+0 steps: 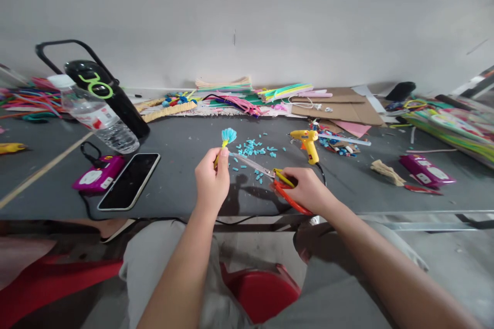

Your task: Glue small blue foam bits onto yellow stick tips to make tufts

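Note:
Pinched in my left hand [213,172] is a yellow stem, topped by a fluffy light-blue pipe-cleaner flower [229,135]. My right hand [306,187] is wrapped round scissors [250,163] with red and yellow handles. Their blades point left, with the tips close to my left fingers, just below the flower; whether they touch the stem I cannot tell. Small blue clippings [252,148] lie scattered on the grey table [181,164] behind the blades. A yellow glue gun [307,143] rests beyond my right hand, its cord running down beside it.
At left stand a water bottle [98,115] and a black flask [111,95], with a phone [129,181] and a purple power strip [99,174] nearer me. Pipe cleaners [287,92] and cardboard [339,105] line the back partition [247,25]. Another purple power strip [426,170] lies right.

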A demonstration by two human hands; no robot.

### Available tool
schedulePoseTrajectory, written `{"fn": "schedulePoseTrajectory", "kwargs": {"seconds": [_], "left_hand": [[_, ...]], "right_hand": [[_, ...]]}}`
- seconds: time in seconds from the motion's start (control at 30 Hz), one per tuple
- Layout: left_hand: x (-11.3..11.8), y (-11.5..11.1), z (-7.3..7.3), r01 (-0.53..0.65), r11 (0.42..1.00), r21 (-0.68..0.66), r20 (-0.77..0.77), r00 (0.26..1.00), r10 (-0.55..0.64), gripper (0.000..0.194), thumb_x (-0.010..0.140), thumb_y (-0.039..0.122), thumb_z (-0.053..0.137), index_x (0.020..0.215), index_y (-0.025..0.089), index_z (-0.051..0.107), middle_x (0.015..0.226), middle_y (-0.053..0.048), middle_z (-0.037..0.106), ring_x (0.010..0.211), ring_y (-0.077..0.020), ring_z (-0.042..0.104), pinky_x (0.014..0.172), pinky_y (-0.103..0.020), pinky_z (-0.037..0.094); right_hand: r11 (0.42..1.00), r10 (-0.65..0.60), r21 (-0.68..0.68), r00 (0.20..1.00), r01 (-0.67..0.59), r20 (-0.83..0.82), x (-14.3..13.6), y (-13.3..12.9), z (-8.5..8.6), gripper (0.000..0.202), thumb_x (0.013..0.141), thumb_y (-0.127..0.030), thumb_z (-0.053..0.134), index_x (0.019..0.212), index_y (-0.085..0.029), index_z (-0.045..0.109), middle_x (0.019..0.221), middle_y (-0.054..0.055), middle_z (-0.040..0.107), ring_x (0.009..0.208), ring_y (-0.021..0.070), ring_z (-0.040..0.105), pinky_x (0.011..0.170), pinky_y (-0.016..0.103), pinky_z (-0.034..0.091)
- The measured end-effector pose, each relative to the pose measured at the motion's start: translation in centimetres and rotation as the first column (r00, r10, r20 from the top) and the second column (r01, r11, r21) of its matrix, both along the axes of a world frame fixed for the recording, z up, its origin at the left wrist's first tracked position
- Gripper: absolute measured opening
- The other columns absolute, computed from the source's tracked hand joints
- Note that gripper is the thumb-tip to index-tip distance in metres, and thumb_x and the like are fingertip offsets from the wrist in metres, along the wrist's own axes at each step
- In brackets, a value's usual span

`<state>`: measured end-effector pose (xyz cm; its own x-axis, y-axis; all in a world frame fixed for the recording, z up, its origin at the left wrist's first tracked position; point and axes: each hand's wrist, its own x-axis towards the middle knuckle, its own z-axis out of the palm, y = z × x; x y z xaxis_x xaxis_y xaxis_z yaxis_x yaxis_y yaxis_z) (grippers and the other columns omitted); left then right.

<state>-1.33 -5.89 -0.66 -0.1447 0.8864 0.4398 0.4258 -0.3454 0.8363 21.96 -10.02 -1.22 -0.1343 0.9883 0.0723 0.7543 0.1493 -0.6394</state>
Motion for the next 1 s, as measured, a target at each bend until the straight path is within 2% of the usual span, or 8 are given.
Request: {"fn": "schedulePoseTrajectory", "kwargs": {"seconds": [0.3, 0.43, 0.57, 0.77, 1.0], "left_hand": [[0.00, 0.09, 0.09, -0.004, 1.000, 0.003, -0.002, 1.000, 0.004, 0.032, 0.098, 0.043, 0.050, 0.081, 0.018, 0.061, 0.057, 0.003, 0.048, 0.052, -0.0106, 0.044, 0.054, -0.024, 0.035], [0.01, 0.10, 0.13, -0.009, 1.000, 0.002, -0.011, 1.000, 0.009, 0.033, 0.098, 0.043, 0.050, 0.080, 0.018, 0.060, 0.057, 0.003, 0.048, 0.053, -0.0107, 0.044, 0.054, -0.024, 0.035], [-0.05, 0.07, 0.03, -0.014, 1.000, -0.008, -0.005, 1.000, 0.014, 0.033, 0.098, 0.045, 0.049, 0.081, 0.019, 0.060, 0.057, 0.002, 0.049, 0.053, -0.0112, 0.045, 0.054, -0.024, 0.035], [-0.08, 0.03, -0.08, -0.027, 0.999, -0.035, -0.012, 1.000, 0.027, 0.035, 0.099, 0.046, 0.048, 0.079, 0.019, 0.058, 0.057, 0.002, 0.048, 0.052, -0.0112, 0.044, 0.053, -0.024, 0.034], [-0.05, 0.05, -0.12, -0.029, 0.999, -0.023, -0.047, 0.999, 0.028, 0.033, 0.098, 0.045, 0.048, 0.079, 0.020, 0.058, 0.056, 0.003, 0.048, 0.053, -0.0111, 0.042, 0.054, -0.024, 0.034]], "right_hand": [[1.000, 0.000, 0.030, 1.000, 0.000, -0.005, -0.08, 0.10, -0.39, 0.042, 0.079, -0.044, 0.066, 0.061, -0.019, 0.038, 0.058, -0.006, 0.035, 0.063, 0.0111, 0.025, 0.053, 0.024, 0.024], [1.000, -0.019, 0.005, 0.999, 0.019, -0.036, -0.21, -0.05, -0.31, 0.044, 0.079, -0.052, 0.068, 0.063, -0.020, 0.042, 0.059, -0.005, 0.041, 0.061, 0.0109, 0.028, 0.053, 0.024, 0.027], [0.999, -0.024, 0.019, 0.998, 0.025, -0.051, -0.08, -0.14, 0.01, 0.043, 0.079, -0.053, 0.069, 0.066, -0.020, 0.045, 0.061, -0.005, 0.044, 0.061, 0.0106, 0.030, 0.054, 0.023, 0.029], [0.998, -0.025, 0.055, 0.999, 0.024, 0.024, 0.08, -0.05, 0.20, 0.038, 0.079, -0.043, 0.067, 0.064, -0.019, 0.042, 0.059, -0.006, 0.039, 0.061, 0.0106, 0.027, 0.053, 0.024, 0.024], [0.997, -0.021, 0.071, 0.998, 0.017, 0.051, 0.16, -0.07, -0.05, 0.026, 0.077, -0.032, 0.064, 0.065, -0.019, 0.045, 0.060, -0.005, 0.041, 0.062, 0.0108, 0.029, 0.054, 0.025, 0.024]]}}
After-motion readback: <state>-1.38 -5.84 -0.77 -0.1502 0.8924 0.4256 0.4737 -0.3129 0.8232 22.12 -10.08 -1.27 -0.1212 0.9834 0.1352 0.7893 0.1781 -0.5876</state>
